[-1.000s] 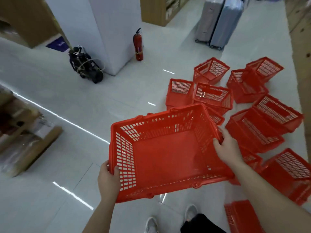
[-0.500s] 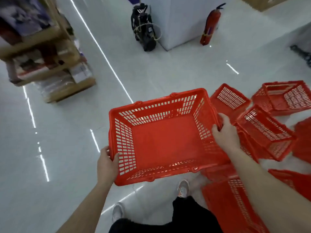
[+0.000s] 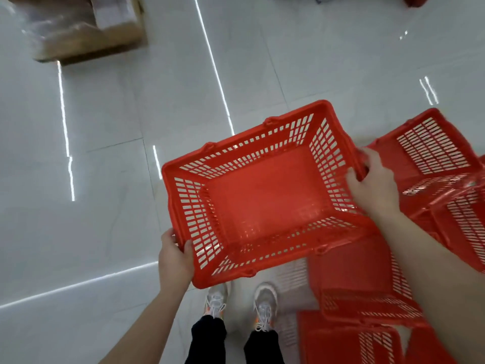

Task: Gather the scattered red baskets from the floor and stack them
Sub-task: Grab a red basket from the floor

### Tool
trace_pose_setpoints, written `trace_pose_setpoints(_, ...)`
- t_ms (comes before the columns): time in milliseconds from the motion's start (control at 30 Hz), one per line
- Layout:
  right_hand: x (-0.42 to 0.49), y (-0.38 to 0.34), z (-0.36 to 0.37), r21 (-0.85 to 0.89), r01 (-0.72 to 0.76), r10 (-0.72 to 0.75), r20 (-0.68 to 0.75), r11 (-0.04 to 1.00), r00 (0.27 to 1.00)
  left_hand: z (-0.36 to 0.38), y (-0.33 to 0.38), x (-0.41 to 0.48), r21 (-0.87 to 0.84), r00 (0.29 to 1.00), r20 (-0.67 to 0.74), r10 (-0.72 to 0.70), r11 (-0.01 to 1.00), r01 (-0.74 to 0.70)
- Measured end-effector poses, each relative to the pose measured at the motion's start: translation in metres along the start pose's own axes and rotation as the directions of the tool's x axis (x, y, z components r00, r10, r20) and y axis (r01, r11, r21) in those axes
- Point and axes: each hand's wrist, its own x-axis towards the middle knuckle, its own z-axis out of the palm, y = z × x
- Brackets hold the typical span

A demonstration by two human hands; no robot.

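Red basket (image 3: 262, 190) held up off the floor in both hands, open side up, empty, tilted a bit with the left near corner lowest. Left hand (image 3: 175, 258) grips the near left corner of the rim, thumb curled over the top edge, fingers hidden underneath; forearm runs in from the bottom edge. Right hand (image 3: 372, 187) clamps the right short rim, thumb inside against the slatted wall, fingers wrapped over the outer side; forearm crosses in from the lower right. More red baskets (image 3: 430, 164) lie on the floor to the right, tipped on their sides, blurred; another basket pile (image 3: 362, 324) sits near right, beside the shoes (image 3: 265, 300). Glossy pale tiled floor (image 3: 105, 206) all round. A wooden pallet (image 3: 86, 40) with wrapped goods sits far left.
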Motion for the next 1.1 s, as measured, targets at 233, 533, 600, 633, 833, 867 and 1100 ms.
trace_pose_setpoints(233, 0.031, 0.08, 0.088, 0.089, -0.03, 0.035, -0.056, 0.996, 0.998, 0.081, -0.051, 0.034, 0.005, 0.999, -0.015, 0.037, 0.999, -0.037)
trace_pose_setpoints(533, 0.004, 0.098, 0.151, 0.127, 0.026, -0.035, 0.066, 0.992, 0.997, 0.08, -0.089, 0.071, 0.165, 0.998, 0.024, -0.061, 0.985, 0.056)
trace_pose_setpoints(600, 0.005, 0.096, 0.163, 0.127, -0.035, 0.018, 0.133, 0.991, 0.991, 0.084, -0.095, 0.078, 0.16, 0.996, 0.037, -0.075, 0.985, 0.068)
trace_pose_setpoints(633, 0.007, 0.097, 0.172, 0.118, -0.066, 0.046, 0.166, 0.991, 0.985, 0.087, -0.095, 0.083, 0.142, 0.996, 0.049, -0.077, 0.987, 0.069)
trace_pose_setpoints(833, -0.006, 0.12, 0.21, 0.01, -0.287, 0.27, 0.305, 0.958, 0.913, 0.108, -0.106, 0.103, 0.157, 0.973, 0.207, -0.103, 0.985, 0.071)
trace_pose_setpoints(867, -0.014, 0.126, 0.212, -0.047, -0.285, 0.285, 0.321, 0.957, 0.903, 0.108, -0.109, 0.102, 0.198, 0.969, 0.221, -0.11, 0.978, 0.066)
trace_pose_setpoints(1100, -0.08, 0.152, 0.182, -0.211, -0.302, 0.357, 0.322, 0.93, 0.877, 0.096, -0.081, 0.068, 0.377, 0.934, 0.333, 0.127, 0.891, -0.255)
